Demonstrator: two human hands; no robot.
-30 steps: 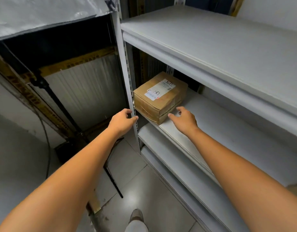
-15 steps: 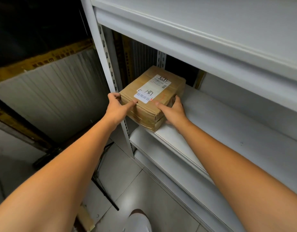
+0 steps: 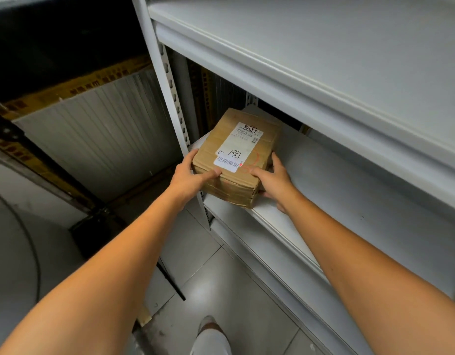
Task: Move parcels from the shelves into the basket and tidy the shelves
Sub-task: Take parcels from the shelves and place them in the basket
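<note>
Left hand (image 3: 189, 175) and right hand (image 3: 273, 179) clasp brown labelled cardboard parcel (image 3: 236, 160) at grey metal shelf (image 3: 349, 201) edge, fingers curled round its sides

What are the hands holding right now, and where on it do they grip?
Both hands hold the cardboard parcel at its near end: left hand round the left corner, right hand on the right side, thumbs on top.

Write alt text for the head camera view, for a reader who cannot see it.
A left hand and a right hand grip a brown parcel at the left end of a grey shelf, thumbs on its top near edge. A white label with handwriting lies on the parcel's top.
</note>
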